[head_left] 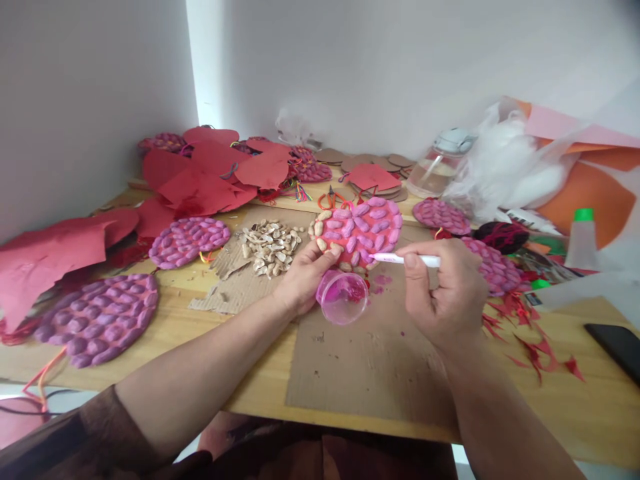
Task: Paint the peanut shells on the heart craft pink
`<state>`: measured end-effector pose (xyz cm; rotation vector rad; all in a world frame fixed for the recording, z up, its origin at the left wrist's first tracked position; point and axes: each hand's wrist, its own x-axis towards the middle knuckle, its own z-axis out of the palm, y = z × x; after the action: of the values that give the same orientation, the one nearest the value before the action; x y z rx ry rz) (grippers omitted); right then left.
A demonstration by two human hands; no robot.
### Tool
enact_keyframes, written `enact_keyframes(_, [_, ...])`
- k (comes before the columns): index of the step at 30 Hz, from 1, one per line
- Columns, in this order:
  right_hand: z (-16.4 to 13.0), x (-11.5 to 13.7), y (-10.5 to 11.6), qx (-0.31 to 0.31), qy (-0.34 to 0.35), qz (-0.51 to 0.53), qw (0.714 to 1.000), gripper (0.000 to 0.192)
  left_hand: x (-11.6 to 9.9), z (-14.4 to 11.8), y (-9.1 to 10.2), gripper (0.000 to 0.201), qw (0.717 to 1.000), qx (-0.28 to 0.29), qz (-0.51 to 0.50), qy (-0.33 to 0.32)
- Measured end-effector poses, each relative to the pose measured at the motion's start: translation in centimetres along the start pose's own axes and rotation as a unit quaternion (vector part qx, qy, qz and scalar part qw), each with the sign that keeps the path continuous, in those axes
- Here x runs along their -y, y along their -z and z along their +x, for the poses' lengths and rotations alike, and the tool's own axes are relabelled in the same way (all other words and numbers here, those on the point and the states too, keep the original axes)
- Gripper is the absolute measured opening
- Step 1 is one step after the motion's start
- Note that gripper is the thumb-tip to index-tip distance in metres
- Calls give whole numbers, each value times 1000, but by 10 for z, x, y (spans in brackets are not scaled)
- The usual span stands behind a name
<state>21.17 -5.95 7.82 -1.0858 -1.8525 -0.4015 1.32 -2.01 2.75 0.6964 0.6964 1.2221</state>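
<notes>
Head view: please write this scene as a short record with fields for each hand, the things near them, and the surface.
left hand: left hand holds the edge of the red disc covered with peanut shells
right hand: right hand grips a white brush, tip at the disc's lower edge
paint: small clear cup with pink paint, below the disc
near: pile of plain shells; finished purple discs
surface: cardboard sheet on a wooden table

No readable text, labels, brands or numbers anywhere. White brush handle (423, 261), green-capped bottle (581, 239), glass jar (440, 168), phone (617, 345): no legible marks; any print too small or blurred to tell.
</notes>
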Motion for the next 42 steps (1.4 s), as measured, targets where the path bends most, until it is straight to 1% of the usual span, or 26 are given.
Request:
enact_keyframes(2, [-1, 0, 0, -16, -6, 0, 1000, 10, -1, 0, 0, 36, 1000, 3, -5, -3])
enact_keyframes(4, [-1, 0, 0, -32, -30, 9, 999, 12, -2, 1, 0, 37, 1000, -1, -12, -3])
enact_keyframes(7, [-2, -2, -1, -27, -52, 32, 998, 15, -2, 1, 0, 36, 1000, -5, -11, 5])
enact_keyframes(10, [-2, -3, -2, -12, -35, 31, 999, 14, 0, 0, 1, 37, 1000, -2, -13, 5])
enact_keyframes(13, [-1, -2, -2, -11, -18, -2, 1000, 13, 1, 1, 2, 37, 1000, 0, -15, 4])
enact_keyframes(15, [-1, -1, -1, -22, -19, -13, 999, 13, 0, 2, 2, 36, 1000, -1, -13, 3])
enact_keyframes(18, [-1, 0, -1, -35, -42, 11, 998, 14, -1, 2, 1, 35, 1000, -1, -15, -1])
enact_keyframes(21, [-1, -1, -1, -19, -46, 29, 998, 14, -2, 2, 1, 35, 1000, 6, -18, 4])
enact_keyframes(25, [-1, -2, -1, -12, -27, 11, 1000, 13, -1, 0, 2, 35, 1000, 13, -14, 0])
enact_keyframes(28, [-1, -2, 0, -29, -29, -9, 999, 14, -1, 1, 2, 34, 1000, 4, -11, 2])
enact_keyframes(32, [0, 1, -1, -27, -26, 13, 999, 12, -2, 3, 2, 35, 1000, -9, -17, 5])
enact_keyframes(38, [-1, 5, -3, -8, 0, 5, 1000, 10, -5, 4, 0, 24, 998, -44, -46, 21])
enact_keyframes(42, [-1, 4, -3, -25, 1, 8, 1000, 9, -6, 4, -2, 21, 996, -56, -60, 29])
